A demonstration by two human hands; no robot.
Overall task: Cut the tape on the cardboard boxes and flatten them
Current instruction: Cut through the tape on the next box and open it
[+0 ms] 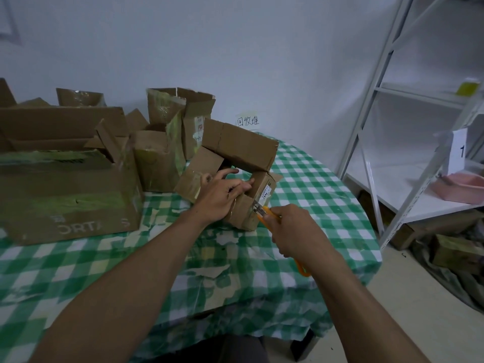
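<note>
On the green-checked surface (314, 184), near its middle: a small cardboard box (243, 142), tipped on its side, flaps splayed, open mouth turned toward the camera, nothing visible inside. Bears a white label (265, 192) on its right end. Further left, a large box (65, 200) with top flaps folded inward and streaks of yellowish tape; interior in shadow, contents unreadable. Between the two, a medium open box (154, 163), and behind it a taller one (193, 111) with torn flaps standing up (more cardboard along the wall, cut off at the left edge).

Left hand (220, 195) stretched forward, palm down, fingers curled over the small box's near wall, gripping it. Right hand (293, 226) wrapped round the handles of orange scissors (264, 214), metal blades set against the box's near right corner, just below the label. One orange handle loop poking out beneath the wrist.

Right of the surface, a white shelf rack (419, 95) carrying a pink tray (461, 189) (contents unclear), a white card (458, 153) marked "1" and a blurred yellow item (467, 87). Handwritten note (247, 121) stuck on the wall, too small to read surely. Blade tips partly lost against the cardboard; whether on tape or bare board, impossible to tell.
</note>
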